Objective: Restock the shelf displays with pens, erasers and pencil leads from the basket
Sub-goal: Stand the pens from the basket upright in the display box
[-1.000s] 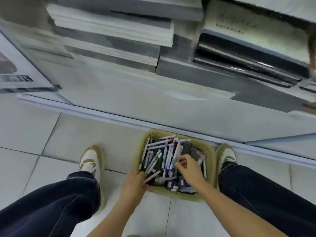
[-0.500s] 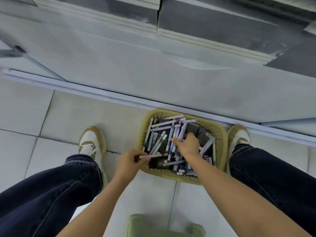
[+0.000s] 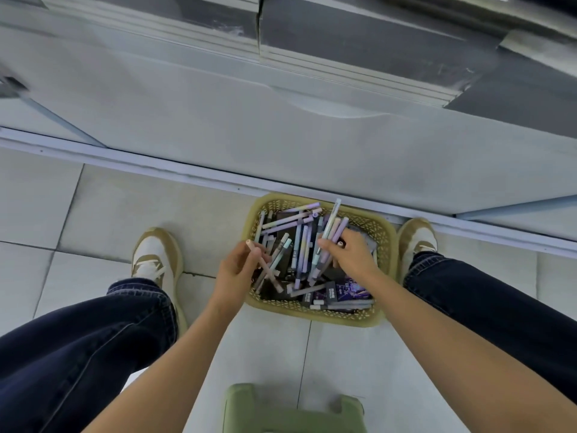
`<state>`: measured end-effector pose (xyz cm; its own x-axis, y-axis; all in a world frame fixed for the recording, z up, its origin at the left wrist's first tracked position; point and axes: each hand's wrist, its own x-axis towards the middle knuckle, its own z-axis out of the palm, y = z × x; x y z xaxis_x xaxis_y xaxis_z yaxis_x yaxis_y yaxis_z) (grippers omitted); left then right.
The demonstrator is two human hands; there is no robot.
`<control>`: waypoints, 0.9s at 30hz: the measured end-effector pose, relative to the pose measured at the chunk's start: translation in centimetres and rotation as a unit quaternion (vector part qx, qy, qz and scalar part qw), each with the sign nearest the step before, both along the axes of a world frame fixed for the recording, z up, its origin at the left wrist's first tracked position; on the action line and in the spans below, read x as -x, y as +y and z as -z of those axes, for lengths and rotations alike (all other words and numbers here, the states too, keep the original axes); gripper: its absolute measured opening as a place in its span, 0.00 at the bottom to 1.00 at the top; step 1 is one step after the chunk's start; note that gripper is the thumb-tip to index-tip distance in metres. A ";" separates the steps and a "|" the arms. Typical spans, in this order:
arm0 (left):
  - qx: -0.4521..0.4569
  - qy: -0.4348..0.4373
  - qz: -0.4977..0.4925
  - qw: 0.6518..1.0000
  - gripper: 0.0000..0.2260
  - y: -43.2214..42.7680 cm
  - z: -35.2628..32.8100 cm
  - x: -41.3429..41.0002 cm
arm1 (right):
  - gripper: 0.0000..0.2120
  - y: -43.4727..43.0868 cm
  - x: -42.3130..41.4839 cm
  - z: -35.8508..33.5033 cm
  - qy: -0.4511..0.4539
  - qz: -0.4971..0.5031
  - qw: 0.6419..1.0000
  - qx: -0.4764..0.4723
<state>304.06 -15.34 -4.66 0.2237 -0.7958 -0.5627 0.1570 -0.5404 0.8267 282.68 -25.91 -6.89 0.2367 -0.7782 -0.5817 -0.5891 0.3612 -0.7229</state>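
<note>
While looking straight down at a yellow basket on the tiled floor, hard against the foot of a grey shelf unit: set between two tan-and-white shoes, heaped with loose pastel pens lying every which way over dark flat packets, perhaps the leads or erasers.

Right hand inside the basket, grip closed round a small bundle of pens, taken along the lower half. Bundle's long axis running away from the body toward the shelf, tilted slightly rightward, far ends reaching over the basket's back rim in this view.

Left hand at the basket's near-left edge, grip pinching a single pinkish pen. Lying on a diagonal: upper end at the fingertips, lower end down and to the right among the pile.

Probably light, stiff and smooth-barrelled, so likely to slip out of a loose bunch. Best taken around the middle, with all ends squared up and facing one way before lifting.

Green stool at the bottom edge, apart from the basket.
</note>
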 end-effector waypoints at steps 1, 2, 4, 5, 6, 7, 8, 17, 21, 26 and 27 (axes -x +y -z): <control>-0.008 -0.006 0.005 1.000 0.10 -0.3 -0.2 0.4 | 0.04 -0.3 0.0 -0.5 -0.021 -0.008 1.000 -0.014; -0.022 -0.008 0.011 1.000 0.10 -0.6 -0.5 0.9 | 0.04 -0.5 0.0 -1.1 -0.046 -0.016 0.998 -0.037; -0.058 0.002 0.026 0.998 0.11 -1.0 -1.1 2.0 | 0.07 -0.6 -0.2 -2.1 -0.097 -0.027 0.991 -0.090; -0.072 0.013 0.041 0.997 0.11 -1.1 -1.4 2.6 | 0.09 -0.5 -0.3 -2.6 -0.117 -0.028 0.987 -0.110; -0.079 0.026 0.065 0.994 0.12 -1.1 -1.7 3.1 | 0.11 -0.3 -0.5 -3.1 -0.133 -0.029 0.983 -0.122; -0.078 0.038 0.099 0.991 0.13 -1.1 -2.2 3.5 | 0.11 -0.2 -0.6 -3.7 -0.143 -0.035 0.981 -0.127; -0.072 0.053 0.133 0.987 0.14 -1.2 -2.7 3.9 | 0.11 0.0 -0.8 -4.4 -0.149 -0.044 0.979 -0.128; 0.020 0.026 0.220 0.975 0.09 -1.3 -8.9 6.0 | 0.05 1.2 0.4 -11.2 -0.243 0.039 0.967 -0.069; 0.031 0.032 0.254 0.966 0.12 -0.6 -11.7 6.6 | 0.08 1.1 2.0 -14.8 -0.245 0.039 0.969 -0.004; 0.043 0.074 0.244 0.966 0.17 0.4 -15.3 7.9 | 0.07 1.9 2.6 -18.9 -0.230 -0.019 0.973 0.011; 0.062 0.069 0.231 0.968 0.17 0.5 -16.1 8.3 | 0.09 2.2 2.6 -19.6 -0.234 -0.017 0.972 0.017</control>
<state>295.71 -14.81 11.47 -0.2438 -0.8565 -0.4550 0.0359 -0.4768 0.8783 280.06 -23.74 12.75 0.4951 -0.7818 -0.3790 -0.2045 0.3191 -0.9254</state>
